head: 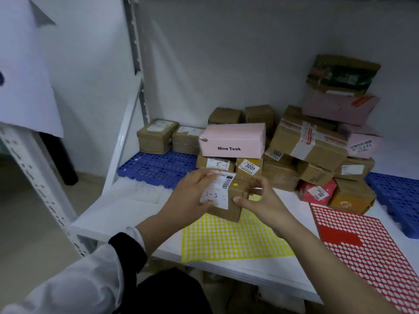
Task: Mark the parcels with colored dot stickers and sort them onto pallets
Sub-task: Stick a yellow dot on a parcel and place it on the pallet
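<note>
A small brown parcel (234,201) with a white label marked "3-3" and a yellow dot sticker (235,184) on top is held over the yellow sticker sheet (231,241). My left hand (192,196) holds its left side, fingers over the label. My right hand (263,198) is against the parcel's right side with curled fingers; whether it pinches anything I cannot tell. A red sticker sheet (367,245) lies to the right on the white table (127,214).
A pile of brown and pink parcels (233,141) stands behind on a blue pallet (156,168). Another blue pallet (399,196) sits at the right. A white shelf upright (133,53) rises at the left. A red parcel (317,192) lies near the red sheet.
</note>
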